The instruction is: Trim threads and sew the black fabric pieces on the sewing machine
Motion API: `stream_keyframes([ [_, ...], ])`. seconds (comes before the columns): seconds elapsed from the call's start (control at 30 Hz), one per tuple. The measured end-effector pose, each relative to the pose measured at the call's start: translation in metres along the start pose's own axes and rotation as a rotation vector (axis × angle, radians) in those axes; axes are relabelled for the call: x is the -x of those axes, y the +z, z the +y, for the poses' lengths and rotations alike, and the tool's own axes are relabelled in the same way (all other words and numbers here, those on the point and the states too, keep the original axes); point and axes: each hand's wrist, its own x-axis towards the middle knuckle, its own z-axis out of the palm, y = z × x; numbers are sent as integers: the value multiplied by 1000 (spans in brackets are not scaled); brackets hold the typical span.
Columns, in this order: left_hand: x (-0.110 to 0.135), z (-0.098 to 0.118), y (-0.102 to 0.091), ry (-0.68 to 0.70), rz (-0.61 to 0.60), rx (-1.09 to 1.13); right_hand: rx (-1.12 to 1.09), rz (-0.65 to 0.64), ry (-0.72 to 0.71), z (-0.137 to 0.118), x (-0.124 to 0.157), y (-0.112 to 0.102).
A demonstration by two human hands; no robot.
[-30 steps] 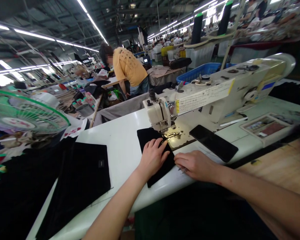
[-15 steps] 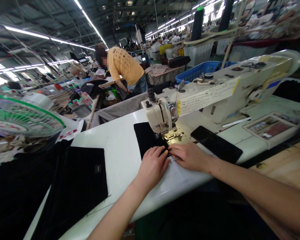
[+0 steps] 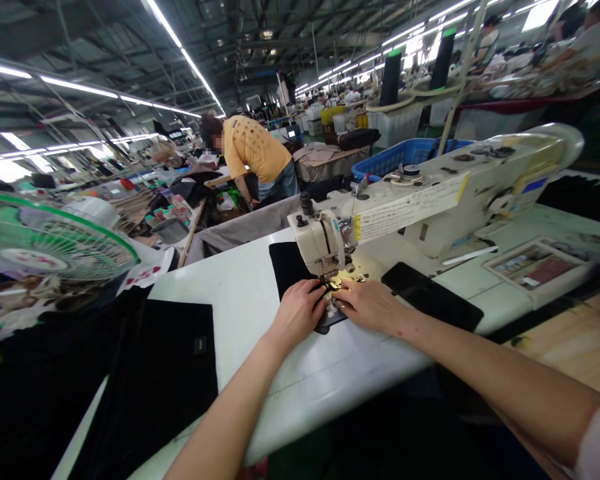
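Head view, looking down on a white table (image 3: 240, 293). Left hand (image 3: 300, 312) laid palm down on a small black fabric piece (image 3: 286, 267), fingers loosely curved and pressing on it, not clenched. Right hand (image 3: 367, 303) laid flat just beside, fingertips on the near end of the same piece, right under the head of a cream sewing machine (image 3: 430, 200). Both hands almost touching each other at the needle area; needle itself hidden, could not tell more. Fabric piece stretched away from the hands toward the far table edge, passing left of the machine head.

Counted: one sewing machine, one black phone (image 3: 433, 303) lying flat right of the hands, one shallow tray (image 3: 537, 265) further right, one larger black fabric stack (image 3: 165, 373) with a small label on the left part of the table, one green fan (image 3: 50, 237) at the far left, two dark thread cones (image 3: 391, 77) behind the machine.

Bare white surface between the stack and the hands, and also between the hands and the near table edge. One person in a yellow shirt (image 3: 257, 150) bent over another table, well apart.
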Motion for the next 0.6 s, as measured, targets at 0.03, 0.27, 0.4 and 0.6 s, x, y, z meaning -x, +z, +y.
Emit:
stream_keyframes([
  [0.03,-1,-1,0,-2,4,-2,3,6,2,-1,4,1],
  [0.27,1,-1,7,-54,53,0,-12,79,58,-13,39,18],
  [0.4,12,6,9,-107,118,-40,-21,209,7,-14,44,37],
  [0.6,24,3,27,-461,106,37,-38,405,-230,26,32,87],
])
